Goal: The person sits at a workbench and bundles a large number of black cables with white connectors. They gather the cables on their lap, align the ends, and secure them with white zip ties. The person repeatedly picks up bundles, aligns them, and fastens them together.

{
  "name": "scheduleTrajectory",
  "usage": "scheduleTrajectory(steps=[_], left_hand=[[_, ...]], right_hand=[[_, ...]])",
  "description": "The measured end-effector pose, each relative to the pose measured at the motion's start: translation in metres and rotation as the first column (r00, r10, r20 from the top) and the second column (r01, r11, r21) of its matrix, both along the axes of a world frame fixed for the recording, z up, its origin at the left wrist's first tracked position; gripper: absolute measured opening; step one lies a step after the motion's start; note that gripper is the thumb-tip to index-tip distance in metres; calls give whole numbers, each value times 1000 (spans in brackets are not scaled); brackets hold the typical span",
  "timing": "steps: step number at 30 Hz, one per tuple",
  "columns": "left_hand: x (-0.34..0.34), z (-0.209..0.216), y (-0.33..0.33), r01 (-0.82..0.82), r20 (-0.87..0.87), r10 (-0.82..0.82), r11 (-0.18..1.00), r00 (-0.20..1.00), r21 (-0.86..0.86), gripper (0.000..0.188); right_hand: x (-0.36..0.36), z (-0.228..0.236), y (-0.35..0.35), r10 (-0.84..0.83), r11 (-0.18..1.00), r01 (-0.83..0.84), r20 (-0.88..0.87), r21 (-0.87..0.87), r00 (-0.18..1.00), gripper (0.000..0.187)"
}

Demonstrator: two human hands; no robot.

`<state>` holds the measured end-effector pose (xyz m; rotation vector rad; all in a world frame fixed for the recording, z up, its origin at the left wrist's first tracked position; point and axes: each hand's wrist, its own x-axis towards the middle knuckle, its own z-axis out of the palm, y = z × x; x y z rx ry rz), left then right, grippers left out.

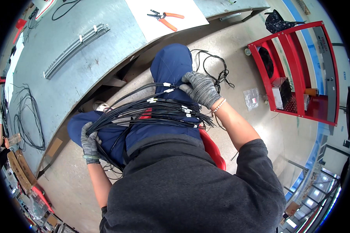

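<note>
A thick bundle of thin black cables (140,112) lies across my lap, over the blue trousers. White label sleeves (186,110) sit on many of the cables near their right-hand ends. My left hand (90,141), in a grey knitted glove, is wrapped round the left part of the bundle, where the cables bend down beside my thigh. Over my right knee, my gloved right hand (202,90) pinches the ends of a few cables set apart from the rest, just right of two white labels (168,87). Its fingertips partly hide those ends.
Ahead stands a grey workbench (116,46) with orange-handled wire strippers (166,18) on a white sheet, a slotted metal rail (77,48) and coiled black cable (29,120). A red rack (295,73) stands on the right. Loose cable (221,73) and a plastic bag (251,98) lie on the floor.
</note>
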<state>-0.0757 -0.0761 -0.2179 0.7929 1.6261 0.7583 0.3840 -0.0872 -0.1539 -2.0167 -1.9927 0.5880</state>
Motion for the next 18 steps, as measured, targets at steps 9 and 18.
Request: scheduleTrajectory(steps=[9,18], left_hand=[[-1,-2,3,-14,5,14,1000,1000,-12,37],[-1,-4,7,-8,10,8,1000,1000,-7,38]], right_hand=[[9,-1,-32,-90,979,77,-57,-189,994,20],[16,-29,-77,92,876,-18,131,-482,987,41]])
